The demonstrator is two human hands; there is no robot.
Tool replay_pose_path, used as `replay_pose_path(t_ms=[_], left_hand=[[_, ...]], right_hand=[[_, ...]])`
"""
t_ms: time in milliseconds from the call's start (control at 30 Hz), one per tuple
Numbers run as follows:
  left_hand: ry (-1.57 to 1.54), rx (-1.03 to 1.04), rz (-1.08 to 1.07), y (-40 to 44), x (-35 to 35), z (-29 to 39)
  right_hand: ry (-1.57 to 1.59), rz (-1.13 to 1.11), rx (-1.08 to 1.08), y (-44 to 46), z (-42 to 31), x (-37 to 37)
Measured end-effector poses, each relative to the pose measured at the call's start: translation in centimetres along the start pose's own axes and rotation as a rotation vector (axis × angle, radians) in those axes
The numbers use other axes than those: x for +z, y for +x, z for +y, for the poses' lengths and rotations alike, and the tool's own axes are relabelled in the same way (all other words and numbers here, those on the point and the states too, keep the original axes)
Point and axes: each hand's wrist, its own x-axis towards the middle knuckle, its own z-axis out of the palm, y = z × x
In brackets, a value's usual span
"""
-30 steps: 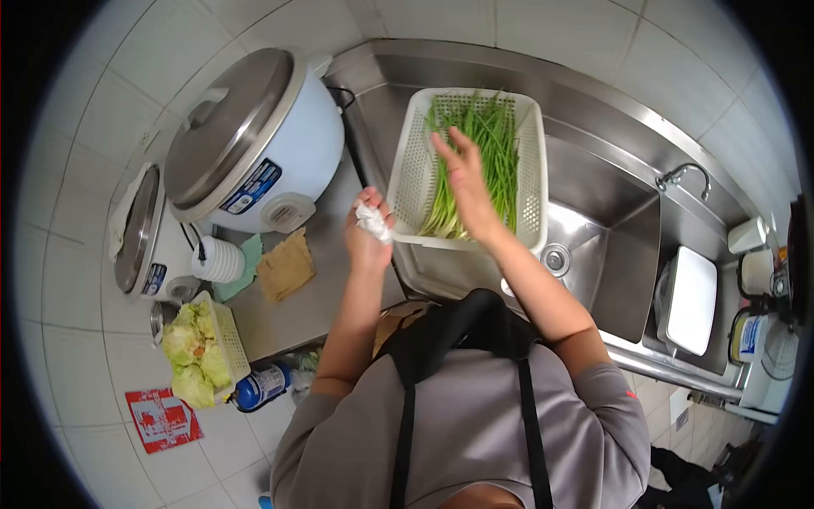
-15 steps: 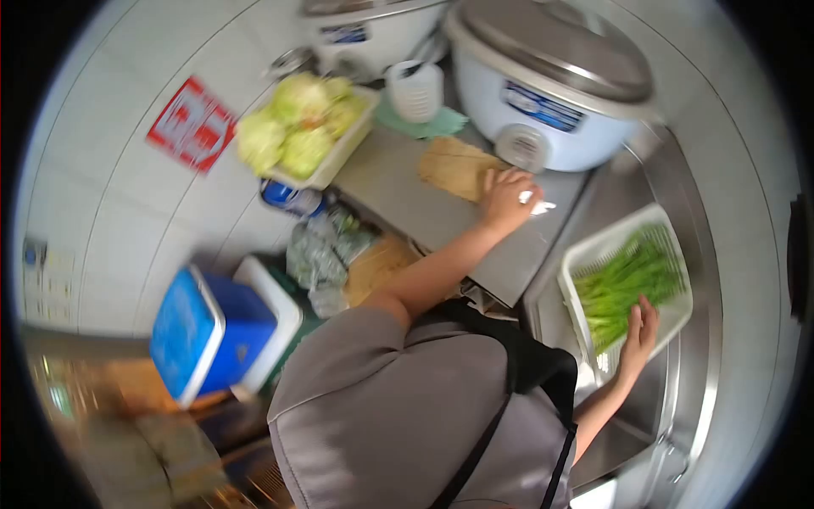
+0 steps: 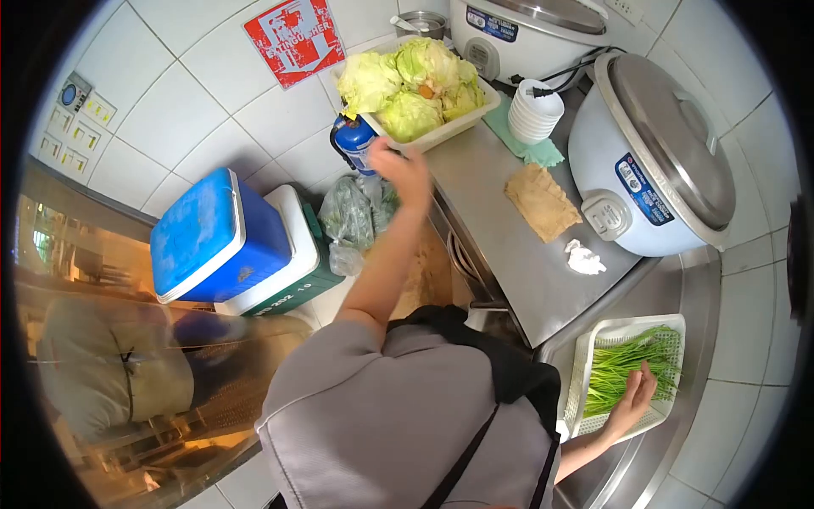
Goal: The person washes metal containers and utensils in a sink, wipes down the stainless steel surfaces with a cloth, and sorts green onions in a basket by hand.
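Observation:
My left hand [image 3: 402,174] is raised in front of the near corner of a cream tub [image 3: 462,125] piled with pale green lettuce heads [image 3: 411,114]. Its fingers look loosely apart, slightly smeared, and I see nothing in them. To the right, my right hand [image 3: 632,400] is over a white plastic basket [image 3: 583,373] of long thin green stalks [image 3: 623,373]. Its fingers are stretched out and slightly bent over the stalks; whether they touch them I cannot tell. A folded brown cloth [image 3: 543,202] and a crumpled white tissue [image 3: 585,258] lie on the steel counter [image 3: 517,263].
Two large rice cookers [image 3: 623,174] and a stack of white bowls [image 3: 536,110] stand along the back. The basket sits in a steel sink [image 3: 661,288]. At left are a blue cooler box [image 3: 222,237], plastic bags [image 3: 348,216] and a blue canister [image 3: 353,140].
My left hand has left the counter beside the brown cloth and tissue and moved left towards the lettuce tub. My right hand stays over the green stalks. The camera view has turned.

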Motion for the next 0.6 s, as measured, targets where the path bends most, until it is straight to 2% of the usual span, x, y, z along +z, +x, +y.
replay_pose_path(t_ms=[33,100,167,200,233,267,300,433,600], left_hand=[[0.037,-0.326,-0.006,1.5,0.7,-2.8],[-0.174,-0.701,-0.296,5.0,3.1,-9.1],[-0.471,-1.137,-0.690,7.4,4.4,-10.9],[-0.490,-1.371,-0.879,8.2,4.6,-11.4],[-0.596,-1.302,-0.756,8.4,3.6,-10.1],[-0.648,-1.216,-0.742,8.4,3.0,-9.2],[-0.669,-1.282,-0.679,8.6,2.8,-9.4],[-0.545,-1.195,-0.551,9.0,-3.2,-7.5],[-0.677,-1.121,-0.556,10.0,-12.9,-9.7]], right_hand=[[0.085,-0.010,-0.018,0.3,-1.9,1.2],[0.170,-0.085,-0.090,1.3,-2.4,3.2],[0.162,-0.180,-0.150,1.8,-3.8,5.3],[0.181,-0.210,-0.170,1.7,-4.9,6.2],[0.202,-0.240,-0.191,1.4,-6.0,7.1],[0.222,-0.268,-0.208,1.2,-6.8,7.7],[0.236,-0.298,-0.234,1.1,-7.5,8.1],[0.144,-0.328,-0.353,1.5,-7.7,7.3],[0.133,-0.300,-0.283,2.3,-5.6,4.0]])
